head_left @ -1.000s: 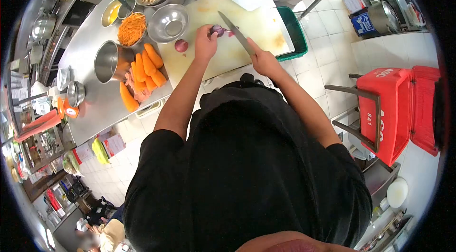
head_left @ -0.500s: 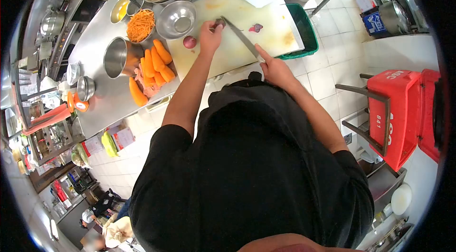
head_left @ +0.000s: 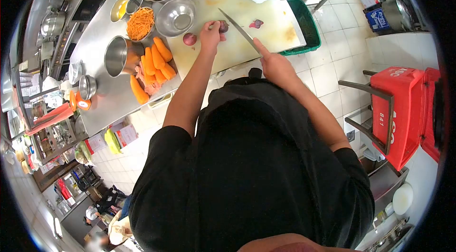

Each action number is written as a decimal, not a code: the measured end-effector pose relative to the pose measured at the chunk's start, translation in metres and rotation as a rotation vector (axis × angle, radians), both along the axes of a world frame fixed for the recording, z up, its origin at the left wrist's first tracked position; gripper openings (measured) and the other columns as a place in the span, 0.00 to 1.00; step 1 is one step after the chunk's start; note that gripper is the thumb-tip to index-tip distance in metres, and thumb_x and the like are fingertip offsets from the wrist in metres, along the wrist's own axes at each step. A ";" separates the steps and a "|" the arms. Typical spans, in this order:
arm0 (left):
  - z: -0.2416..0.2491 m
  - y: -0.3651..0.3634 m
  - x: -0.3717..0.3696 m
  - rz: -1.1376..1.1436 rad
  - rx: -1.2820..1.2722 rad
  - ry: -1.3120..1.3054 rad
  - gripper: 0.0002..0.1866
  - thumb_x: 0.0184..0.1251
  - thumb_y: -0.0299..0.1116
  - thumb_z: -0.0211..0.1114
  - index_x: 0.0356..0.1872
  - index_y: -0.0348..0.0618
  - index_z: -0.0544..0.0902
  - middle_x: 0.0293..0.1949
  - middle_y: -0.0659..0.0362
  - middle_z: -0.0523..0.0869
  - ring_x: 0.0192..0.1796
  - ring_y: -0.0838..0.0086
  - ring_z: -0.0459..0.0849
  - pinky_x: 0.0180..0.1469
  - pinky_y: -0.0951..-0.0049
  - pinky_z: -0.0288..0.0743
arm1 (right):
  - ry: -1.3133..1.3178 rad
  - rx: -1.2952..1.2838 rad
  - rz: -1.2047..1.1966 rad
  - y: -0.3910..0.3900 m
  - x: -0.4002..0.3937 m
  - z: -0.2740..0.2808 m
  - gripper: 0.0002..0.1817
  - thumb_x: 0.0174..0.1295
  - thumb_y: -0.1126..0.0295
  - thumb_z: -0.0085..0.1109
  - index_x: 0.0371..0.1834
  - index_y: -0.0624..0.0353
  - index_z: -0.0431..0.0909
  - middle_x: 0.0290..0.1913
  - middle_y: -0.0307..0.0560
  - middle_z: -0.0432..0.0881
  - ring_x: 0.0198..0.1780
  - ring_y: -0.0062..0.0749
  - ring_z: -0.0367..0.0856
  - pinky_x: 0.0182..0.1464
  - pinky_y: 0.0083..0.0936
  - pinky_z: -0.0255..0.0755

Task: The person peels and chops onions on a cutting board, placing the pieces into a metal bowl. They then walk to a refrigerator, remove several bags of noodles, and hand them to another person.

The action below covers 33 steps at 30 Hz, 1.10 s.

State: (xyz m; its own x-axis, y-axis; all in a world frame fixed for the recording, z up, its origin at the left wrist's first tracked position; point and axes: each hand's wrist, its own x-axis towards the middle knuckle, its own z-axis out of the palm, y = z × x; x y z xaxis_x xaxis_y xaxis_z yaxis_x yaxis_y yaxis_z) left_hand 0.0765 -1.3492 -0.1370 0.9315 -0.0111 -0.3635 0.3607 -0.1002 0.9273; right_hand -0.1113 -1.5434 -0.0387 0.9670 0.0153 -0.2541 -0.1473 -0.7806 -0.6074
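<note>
My left hand [head_left: 210, 37] is closed round a red onion [head_left: 223, 26] on the white cutting board [head_left: 232, 57]. My right hand [head_left: 276, 66] grips a kitchen knife [head_left: 241, 29], its index finger stretched along the back of the blade. The blade points away from me, just right of the held onion, and seems apart from it. A second red onion [head_left: 189, 39] lies left of my left hand. Small purple onion trimmings [head_left: 256, 24] rest on the board to the right of the blade.
Left of the board are peeled carrots [head_left: 151, 62], shredded carrot [head_left: 140, 24], a steel bowl [head_left: 175, 18] and a deep steel pot [head_left: 122, 57]. A green bin [head_left: 304, 24] stands below the board's right edge. A red box [head_left: 396, 114] is farther right. Another person [head_left: 107, 209] is at lower left.
The knife has come away from the held onion, which now shows more fully beside my left fingers. My right hand has shifted slightly down and to the right.
</note>
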 end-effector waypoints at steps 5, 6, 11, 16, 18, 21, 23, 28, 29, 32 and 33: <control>0.001 -0.006 0.003 0.062 -0.088 0.034 0.17 0.71 0.34 0.65 0.53 0.32 0.77 0.38 0.51 0.86 0.26 0.68 0.86 0.27 0.68 0.87 | 0.052 -0.109 0.085 0.011 0.006 0.002 0.47 0.59 0.76 0.55 0.83 0.40 0.48 0.37 0.62 0.85 0.39 0.55 0.86 0.43 0.50 0.79; 0.001 -0.006 0.004 0.069 -0.110 0.044 0.17 0.70 0.33 0.66 0.53 0.32 0.77 0.38 0.51 0.85 0.26 0.68 0.85 0.26 0.68 0.87 | 0.050 -0.121 0.089 0.012 0.007 0.004 0.47 0.59 0.76 0.55 0.82 0.40 0.48 0.36 0.62 0.84 0.39 0.55 0.86 0.43 0.50 0.79; -0.002 -0.009 0.003 0.095 -0.144 0.054 0.16 0.69 0.32 0.66 0.51 0.32 0.76 0.39 0.50 0.84 0.27 0.67 0.85 0.27 0.66 0.87 | 0.026 -0.158 0.101 0.012 0.008 0.019 0.44 0.58 0.77 0.55 0.81 0.41 0.53 0.35 0.60 0.84 0.38 0.55 0.85 0.42 0.49 0.79; -0.010 -0.004 0.006 0.080 -0.190 0.054 0.14 0.71 0.31 0.65 0.50 0.31 0.76 0.38 0.49 0.85 0.27 0.66 0.85 0.27 0.65 0.87 | -0.019 -0.163 0.111 0.015 0.019 0.027 0.42 0.59 0.77 0.53 0.80 0.41 0.56 0.32 0.58 0.83 0.37 0.55 0.84 0.41 0.49 0.78; -0.010 -0.003 0.007 0.084 -0.211 0.067 0.14 0.71 0.31 0.65 0.49 0.32 0.76 0.38 0.49 0.85 0.27 0.66 0.86 0.27 0.65 0.86 | -0.045 -0.158 0.110 0.016 0.024 0.022 0.42 0.60 0.77 0.52 0.80 0.41 0.55 0.31 0.58 0.83 0.37 0.54 0.84 0.41 0.48 0.77; -0.011 -0.002 0.007 0.088 -0.225 0.068 0.13 0.72 0.31 0.65 0.49 0.32 0.77 0.38 0.49 0.86 0.28 0.66 0.86 0.27 0.65 0.86 | -0.046 -0.166 0.117 0.019 0.034 0.017 0.39 0.62 0.76 0.50 0.80 0.42 0.57 0.33 0.57 0.84 0.38 0.53 0.85 0.42 0.47 0.78; -0.011 -0.001 0.008 0.090 -0.229 0.066 0.13 0.72 0.31 0.65 0.48 0.32 0.77 0.37 0.50 0.86 0.27 0.66 0.86 0.27 0.65 0.86 | -0.012 -0.189 0.134 0.024 0.045 0.021 0.35 0.65 0.73 0.47 0.78 0.45 0.60 0.37 0.56 0.86 0.41 0.52 0.86 0.42 0.48 0.79; -0.014 -0.004 0.016 0.062 -0.176 0.072 0.12 0.72 0.31 0.65 0.48 0.33 0.78 0.37 0.50 0.86 0.26 0.66 0.85 0.26 0.66 0.85 | -0.031 -0.137 0.103 0.028 0.072 -0.011 0.35 0.66 0.73 0.45 0.79 0.41 0.59 0.39 0.58 0.86 0.41 0.53 0.86 0.43 0.47 0.79; -0.013 -0.006 0.015 0.050 -0.162 0.057 0.12 0.72 0.31 0.65 0.48 0.33 0.78 0.37 0.50 0.86 0.26 0.67 0.85 0.26 0.66 0.85 | -0.048 -0.126 0.088 0.028 0.075 -0.024 0.35 0.66 0.73 0.45 0.79 0.40 0.59 0.39 0.59 0.86 0.41 0.54 0.87 0.43 0.48 0.79; -0.009 -0.003 0.012 0.008 -0.130 0.022 0.12 0.72 0.32 0.65 0.49 0.34 0.77 0.37 0.50 0.86 0.26 0.67 0.84 0.27 0.66 0.85 | 0.030 -0.046 0.082 0.026 0.081 -0.041 0.38 0.65 0.72 0.47 0.81 0.37 0.54 0.39 0.60 0.86 0.41 0.55 0.86 0.43 0.49 0.79; -0.006 -0.002 0.009 -0.005 -0.128 0.029 0.12 0.72 0.32 0.64 0.50 0.36 0.77 0.38 0.51 0.86 0.27 0.67 0.84 0.29 0.65 0.85 | 0.038 -0.025 0.071 0.026 0.083 -0.044 0.39 0.64 0.72 0.47 0.81 0.37 0.53 0.40 0.60 0.86 0.41 0.55 0.86 0.44 0.49 0.79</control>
